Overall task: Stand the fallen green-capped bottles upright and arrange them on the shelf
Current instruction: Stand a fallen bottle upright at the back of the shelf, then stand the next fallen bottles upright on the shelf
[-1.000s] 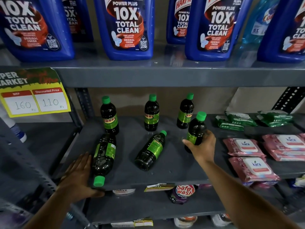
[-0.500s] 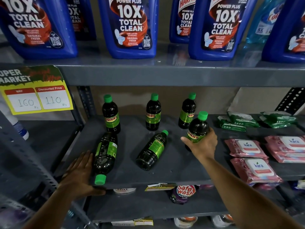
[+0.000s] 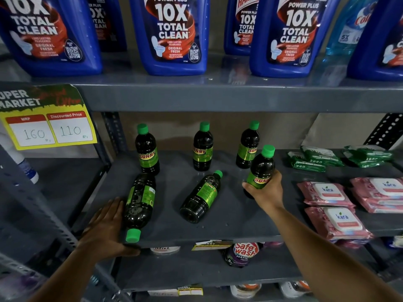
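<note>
In the head view I read "SUNNY" in red on the green label of the dark plastic bottle with green cap [image 3: 261, 168] that my right hand [image 3: 265, 190] is grasping around its lower part; it stands upright, a little tilted, on the grey metal shelf [image 3: 229, 216], just in front of the right bottle of the back row. This row has three upright green-capped bottles [image 3: 202, 147], also "SUNNY". Two bottles lie fallen on the shelf: one in the middle [image 3: 201, 197], one at the left [image 3: 139, 205] with its cap at the front edge. My left hand [image 3: 106, 227] rests flat beside this one, fingers loose, holding nothing. Above, blue jugs [image 3: 174, 33] say "10X TOTAL CLEAN". The yellow tag [image 3: 46, 118] shows 160 and 110. Pink packs [image 3: 329, 192] say "kara". Compared with one second ago, the held bottle is turned: its "SUNNY" now faces me.
</note>
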